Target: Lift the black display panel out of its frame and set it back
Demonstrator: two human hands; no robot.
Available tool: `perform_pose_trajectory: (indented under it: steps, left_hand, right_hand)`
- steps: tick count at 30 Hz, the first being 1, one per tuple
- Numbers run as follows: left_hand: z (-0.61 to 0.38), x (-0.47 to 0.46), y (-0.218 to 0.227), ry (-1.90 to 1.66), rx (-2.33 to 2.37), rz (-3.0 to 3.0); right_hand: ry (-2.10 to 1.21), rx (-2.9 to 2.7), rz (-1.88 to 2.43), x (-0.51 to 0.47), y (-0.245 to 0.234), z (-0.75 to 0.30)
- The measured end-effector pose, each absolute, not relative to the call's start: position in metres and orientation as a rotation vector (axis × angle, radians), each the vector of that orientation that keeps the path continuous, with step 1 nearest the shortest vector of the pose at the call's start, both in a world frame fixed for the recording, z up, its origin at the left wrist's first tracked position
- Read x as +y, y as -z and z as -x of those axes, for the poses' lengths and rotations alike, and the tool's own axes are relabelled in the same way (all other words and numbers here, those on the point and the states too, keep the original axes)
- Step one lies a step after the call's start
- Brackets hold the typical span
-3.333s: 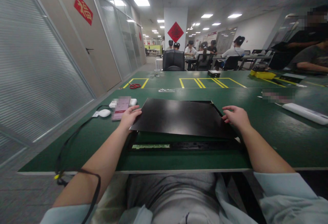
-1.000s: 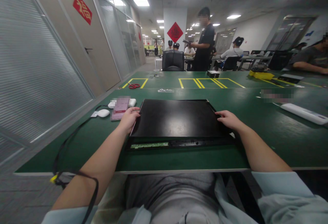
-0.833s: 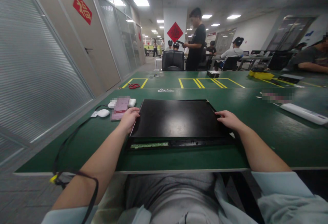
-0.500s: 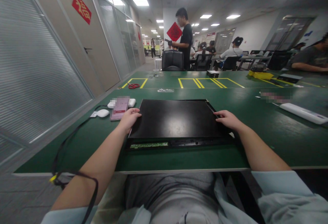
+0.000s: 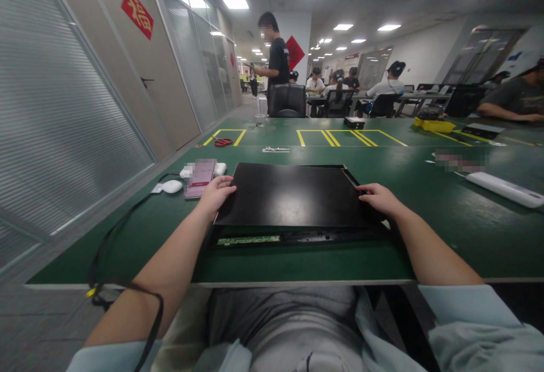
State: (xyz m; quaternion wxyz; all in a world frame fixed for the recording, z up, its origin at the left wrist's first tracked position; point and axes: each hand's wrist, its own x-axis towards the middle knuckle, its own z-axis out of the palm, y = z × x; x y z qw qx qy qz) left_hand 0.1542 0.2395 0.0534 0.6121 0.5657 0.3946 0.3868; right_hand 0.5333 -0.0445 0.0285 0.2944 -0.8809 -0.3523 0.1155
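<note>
While left hand (image 5: 219,195) pinches black panel (image 5: 289,195) | right hand (image 5: 378,197): fingers curled at right edge, hold unclear

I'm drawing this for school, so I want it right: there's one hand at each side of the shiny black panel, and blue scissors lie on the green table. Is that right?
Not quite: in the head view, the scissors are red, not blue. They do lie on the green table, with the left hand and right hand at the sides of the shiny black panel.
</note>
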Motion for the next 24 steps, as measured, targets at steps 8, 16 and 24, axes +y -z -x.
perform_pose_trajectory:
  steps: [8,16,24]
  left_hand:
    - [-0.152,0.245,-0.06,-0.922,0.658,-1.309]
    - [-0.15,0.235,-0.064,-0.932,0.576,-1.269]
    - [-0.153,0.232,-0.061,-0.989,0.599,-1.272]
  right_hand:
    - [-0.286,-0.933,2.372,-0.045,-0.031,-0.531]
    - [-0.27,-0.959,2.357,-0.045,-0.027,-0.534]
    - [-0.248,-0.969,2.367,-0.044,-0.023,-0.541]
